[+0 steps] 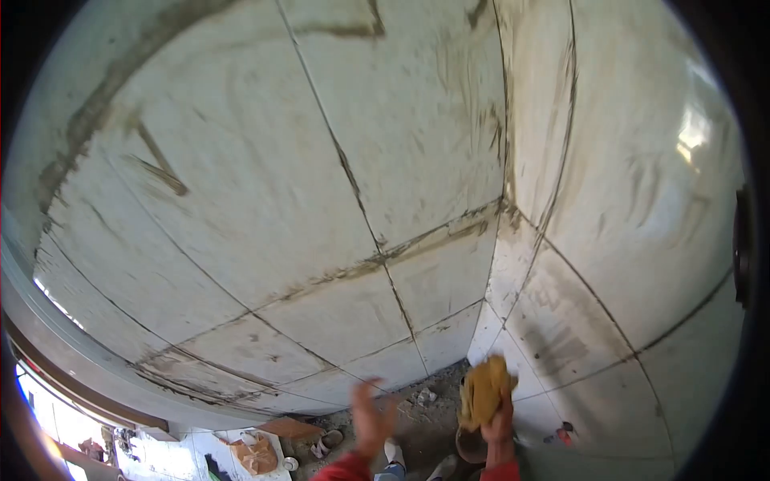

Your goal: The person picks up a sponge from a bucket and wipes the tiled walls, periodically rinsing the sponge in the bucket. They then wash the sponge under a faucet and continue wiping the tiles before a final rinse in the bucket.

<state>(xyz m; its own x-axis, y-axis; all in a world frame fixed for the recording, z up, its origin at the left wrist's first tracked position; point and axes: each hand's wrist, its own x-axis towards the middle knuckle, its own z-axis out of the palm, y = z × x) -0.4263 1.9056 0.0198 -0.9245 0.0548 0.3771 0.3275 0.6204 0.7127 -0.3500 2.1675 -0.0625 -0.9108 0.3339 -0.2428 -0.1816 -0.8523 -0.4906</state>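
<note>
I face a corner of two large-tiled white walls [321,200] smeared with grey grout along the joints. My right hand [499,425] is raised near the bottom of the right wall and grips a crumpled yellow cloth [484,389], held close to the lower tiles by the corner. My left hand [370,417] is lifted with its fingers spread and holds nothing; it is blurred. Both arms wear red sleeves [345,469].
Rubble and dirt [425,397] lie on the floor at the foot of the corner. A dark round bucket [469,445] sits below my right hand. A brick [289,429], a sandal [329,439] and an orange bag [257,455] lie at lower left.
</note>
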